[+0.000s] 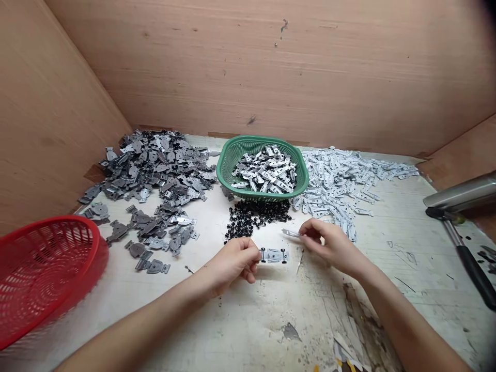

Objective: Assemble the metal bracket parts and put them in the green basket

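Observation:
Pinched in my left hand (241,257) is a grey toy car base (274,256) with small black wheels at both ends, held level above the table. To its right, my right hand (329,242) is closed on the end of a slim white toy car piece (290,233), which points left. The two parts are apart. Just beyond my hands lies a pile of small black wheels (242,219). Behind that stands a green basket (221,175) holding many white and grey pieces.
A heap of grey flat base parts (155,170) spreads at the back left, and white slim pieces (337,181) at the back right. A red basket (98,248) stands at left. A black-handled hammer (475,274) lies at right. Wooden boards (251,67) wall the table.

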The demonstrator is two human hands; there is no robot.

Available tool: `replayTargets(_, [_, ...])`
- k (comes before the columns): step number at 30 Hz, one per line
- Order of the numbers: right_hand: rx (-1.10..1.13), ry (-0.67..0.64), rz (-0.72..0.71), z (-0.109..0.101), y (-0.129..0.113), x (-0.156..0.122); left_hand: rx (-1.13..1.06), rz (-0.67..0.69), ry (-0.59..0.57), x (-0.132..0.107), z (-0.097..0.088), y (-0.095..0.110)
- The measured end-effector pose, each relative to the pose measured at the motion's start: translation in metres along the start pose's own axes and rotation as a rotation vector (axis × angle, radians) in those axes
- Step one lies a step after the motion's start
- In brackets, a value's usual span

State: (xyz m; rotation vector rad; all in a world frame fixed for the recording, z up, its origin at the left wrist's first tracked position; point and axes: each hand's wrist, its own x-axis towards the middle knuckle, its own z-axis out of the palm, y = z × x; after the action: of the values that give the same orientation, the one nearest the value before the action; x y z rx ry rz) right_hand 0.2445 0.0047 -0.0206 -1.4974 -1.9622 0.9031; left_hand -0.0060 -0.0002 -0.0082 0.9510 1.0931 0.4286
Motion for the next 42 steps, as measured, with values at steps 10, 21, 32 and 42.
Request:
replayTargets(10, [0.838, -0.106, 0.29, 0.012, -0.036, -0.017, 0.032, 0.015, 0.033, 0.0, 0.002, 0.001])
replayTargets(21, [0.842, -0.067, 0.305, 0.028, -0.048, -0.017, 0.017, 0.011, 0.047, -0.001, 0.004, 0.001])
replayTargets(32, [0.857, -0.13, 0.423, 0.026, -0.036, -0.011, -0.062, 0.051, 0.06, -0.001, 0.003, 0.002])
replayTargets(42, [1.002, -0.322, 0.488, 0.029, -0.026, -0.008, -0.082, 0.04, 0.017, -0.004, 0.005, 0.005])
